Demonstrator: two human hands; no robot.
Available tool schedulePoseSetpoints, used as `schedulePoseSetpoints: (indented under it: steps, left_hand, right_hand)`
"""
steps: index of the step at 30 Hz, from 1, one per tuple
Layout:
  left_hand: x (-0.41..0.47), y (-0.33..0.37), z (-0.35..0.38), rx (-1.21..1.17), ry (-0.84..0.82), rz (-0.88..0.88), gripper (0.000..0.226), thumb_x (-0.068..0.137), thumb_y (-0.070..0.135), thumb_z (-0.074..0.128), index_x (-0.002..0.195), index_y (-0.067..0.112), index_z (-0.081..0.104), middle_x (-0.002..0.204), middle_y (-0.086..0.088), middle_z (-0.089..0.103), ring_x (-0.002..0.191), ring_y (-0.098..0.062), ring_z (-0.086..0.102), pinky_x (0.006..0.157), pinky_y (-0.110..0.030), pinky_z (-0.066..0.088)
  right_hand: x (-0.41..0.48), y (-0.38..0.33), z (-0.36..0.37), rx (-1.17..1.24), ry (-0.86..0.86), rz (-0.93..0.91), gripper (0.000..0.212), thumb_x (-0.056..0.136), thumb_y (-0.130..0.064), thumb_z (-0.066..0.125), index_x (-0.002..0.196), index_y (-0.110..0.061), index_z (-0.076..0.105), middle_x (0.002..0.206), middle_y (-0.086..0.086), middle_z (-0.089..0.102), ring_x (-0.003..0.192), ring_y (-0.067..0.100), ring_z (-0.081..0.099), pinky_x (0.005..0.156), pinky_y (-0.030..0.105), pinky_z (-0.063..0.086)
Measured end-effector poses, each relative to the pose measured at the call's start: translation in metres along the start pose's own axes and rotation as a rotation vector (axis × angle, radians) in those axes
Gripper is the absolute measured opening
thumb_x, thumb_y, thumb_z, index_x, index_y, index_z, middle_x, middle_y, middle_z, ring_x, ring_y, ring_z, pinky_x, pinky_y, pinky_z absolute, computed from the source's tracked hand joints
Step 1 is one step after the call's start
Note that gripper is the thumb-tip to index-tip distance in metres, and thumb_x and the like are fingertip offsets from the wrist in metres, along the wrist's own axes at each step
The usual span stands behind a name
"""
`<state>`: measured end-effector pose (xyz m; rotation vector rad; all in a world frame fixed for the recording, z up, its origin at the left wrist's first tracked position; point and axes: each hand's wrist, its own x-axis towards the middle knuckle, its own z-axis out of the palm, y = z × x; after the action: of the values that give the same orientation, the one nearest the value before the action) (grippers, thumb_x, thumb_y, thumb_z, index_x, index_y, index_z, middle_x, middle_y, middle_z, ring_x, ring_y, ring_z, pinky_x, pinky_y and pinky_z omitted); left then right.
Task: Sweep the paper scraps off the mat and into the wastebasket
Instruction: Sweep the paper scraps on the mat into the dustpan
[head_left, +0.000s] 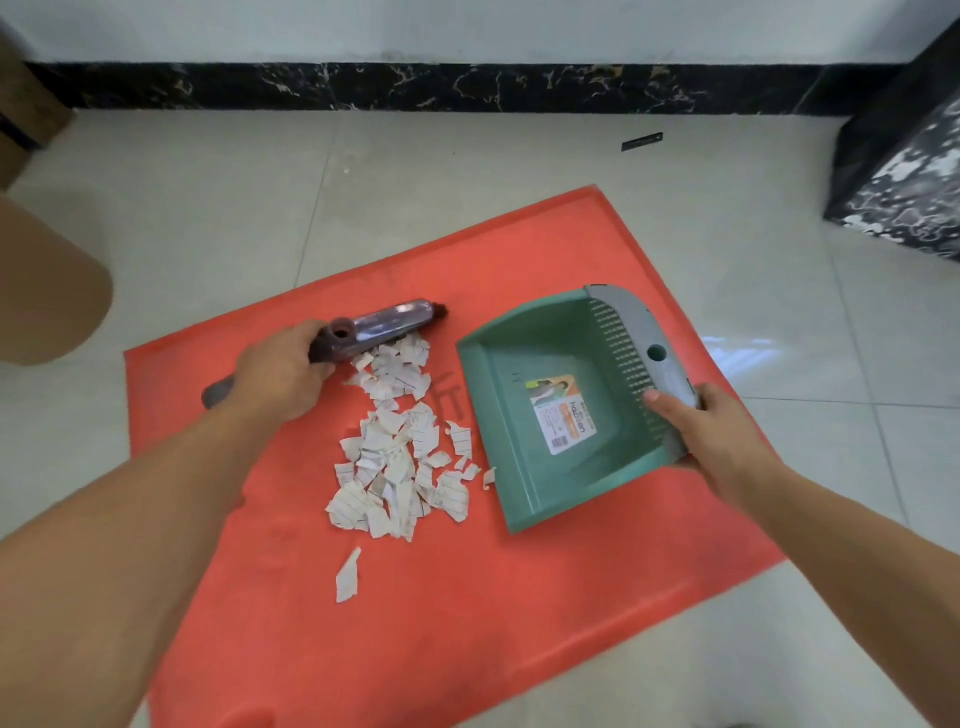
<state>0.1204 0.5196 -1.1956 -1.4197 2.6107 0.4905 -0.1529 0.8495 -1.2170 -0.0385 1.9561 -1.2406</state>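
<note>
Fingers (314, 366) of the left hand (283, 371) are curled tight round the dark handle of a brush (382, 325), which lies at about eleven o'clock on the red mat (467, 623), its head touching the far end of the paper scraps (400, 457). On the right hand (719, 436) the thumb (661, 405) presses the slotted inner wall of a green dustpan (550, 364), while the other fingers wrap behind its grey rim, so the hand pinches that edge between them. The dustpan sits on the mat at three o'clock, its open lip facing the scraps at nine o'clock from it. A sticker (563, 418) on the pan's floor carries a sideways word that looks like "haosen", a barcode, an orange band and a small picture; the finer print is too small to read. The scraps are torn bits of lined white paper, heaped near the middle of the mat between brush and dustpan, the nearest bits just beside the pan's lip. One stray scrap (348, 576) lies apart at seven o'clock. The mat rests on a pale tiled floor (857, 597). A small black strip (642, 142) lies on the tiles at one o'clock, and a black marbled block (904, 171) stands at two o'clock. A brown rounded thing (47, 280) at nine o'clock is cut by the edge; I cannot tell what it is.
</note>
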Motion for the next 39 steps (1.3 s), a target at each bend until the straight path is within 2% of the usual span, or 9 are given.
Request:
schedulePoseSetpoints:
  steps: [3, 9, 13, 16, 21, 25, 30, 35, 39]
  left_hand:
    - [-0.022, -0.015, -0.004, -0.054, -0.026, 0.034, 0.037, 0.085, 0.015, 0.067, 0.12, 0.018, 0.056, 0.113, -0.012, 0.065, 0.103, -0.035, 0.058, 0.083, -0.039, 0.044]
    - [-0.046, -0.017, -0.001, -0.171, 0.173, -0.094, 0.044, 0.085, 0.012, 0.066, 0.127, 0.017, 0.055, 0.116, -0.015, 0.065, 0.107, -0.038, 0.058, 0.088, -0.042, 0.044]
    - [-0.06, -0.001, 0.01, -0.136, 0.052, -0.134, 0.04, 0.086, 0.018, 0.066, 0.124, 0.018, 0.055, 0.117, -0.014, 0.065, 0.106, -0.037, 0.058, 0.088, -0.041, 0.046]
    - [-0.079, 0.018, 0.018, -0.176, 0.0, -0.169, 0.037, 0.088, 0.019, 0.064, 0.124, 0.019, 0.055, 0.113, -0.011, 0.066, 0.097, -0.032, 0.06, 0.08, -0.034, 0.045]
    - [-0.105, 0.048, 0.027, -0.222, -0.038, -0.123, 0.032, 0.087, 0.02, 0.064, 0.118, 0.018, 0.056, 0.108, -0.012, 0.067, 0.098, -0.033, 0.061, 0.078, -0.032, 0.043]
    - [-0.116, 0.061, 0.016, -0.28, 0.079, -0.121, 0.033, 0.088, 0.019, 0.063, 0.12, 0.017, 0.056, 0.108, -0.012, 0.067, 0.099, -0.032, 0.061, 0.076, -0.029, 0.04]
    - [-0.133, 0.032, -0.004, -0.237, 0.234, -0.228, 0.035, 0.088, 0.019, 0.064, 0.122, 0.013, 0.055, 0.11, -0.018, 0.067, 0.1, -0.039, 0.06, 0.078, -0.038, 0.044]
    - [-0.164, -0.008, 0.01, -0.206, 0.15, -0.458, 0.032, 0.089, 0.02, 0.062, 0.118, 0.008, 0.054, 0.11, -0.023, 0.064, 0.103, -0.04, 0.058, 0.08, -0.039, 0.042]
    - [-0.179, 0.0, 0.034, -0.27, 0.084, -0.461, 0.03, 0.088, 0.022, 0.062, 0.114, 0.01, 0.052, 0.108, -0.02, 0.065, 0.098, -0.037, 0.06, 0.078, -0.037, 0.044]
  right_hand:
    - [-0.001, -0.005, -0.003, 0.029, -0.083, 0.021, 0.031, 0.091, -0.022, 0.07, 0.114, -0.004, 0.06, 0.104, 0.015, 0.073, 0.082, 0.03, 0.073, 0.063, 0.036, 0.058]
    - [-0.009, -0.008, -0.01, 0.0, -0.179, 0.0, 0.022, 0.093, -0.016, 0.067, 0.112, -0.005, 0.064, 0.1, 0.013, 0.076, 0.084, 0.029, 0.075, 0.068, 0.04, 0.059]
    - [-0.012, -0.001, -0.013, 0.015, -0.15, -0.023, 0.026, 0.092, -0.016, 0.067, 0.114, -0.003, 0.063, 0.102, 0.014, 0.075, 0.086, 0.031, 0.074, 0.071, 0.041, 0.059]
    - [-0.015, 0.002, -0.011, 0.025, -0.132, -0.033, 0.024, 0.092, -0.018, 0.068, 0.112, -0.005, 0.064, 0.103, 0.015, 0.075, 0.091, 0.035, 0.073, 0.077, 0.047, 0.059]
    - [-0.024, -0.003, -0.006, 0.031, -0.146, -0.054, 0.015, 0.095, -0.016, 0.064, 0.108, -0.008, 0.062, 0.098, 0.011, 0.073, 0.082, 0.028, 0.071, 0.071, 0.042, 0.06]
    - [-0.027, 0.003, 0.004, 0.004, -0.196, -0.038, 0.014, 0.095, -0.017, 0.064, 0.107, -0.01, 0.063, 0.099, 0.012, 0.074, 0.087, 0.03, 0.072, 0.073, 0.043, 0.06]
    - [-0.027, 0.011, 0.02, -0.014, -0.213, -0.034, 0.014, 0.095, -0.021, 0.065, 0.106, -0.013, 0.063, 0.102, 0.011, 0.074, 0.09, 0.03, 0.072, 0.07, 0.042, 0.059]
    - [-0.027, 0.019, 0.023, 0.003, -0.201, -0.014, 0.018, 0.094, -0.022, 0.066, 0.109, -0.013, 0.063, 0.105, 0.013, 0.073, 0.093, 0.032, 0.071, 0.074, 0.046, 0.059]
    - [-0.028, 0.022, 0.024, 0.006, -0.184, -0.001, 0.021, 0.094, -0.023, 0.067, 0.11, -0.012, 0.062, 0.105, 0.015, 0.072, 0.095, 0.035, 0.07, 0.08, 0.053, 0.059]
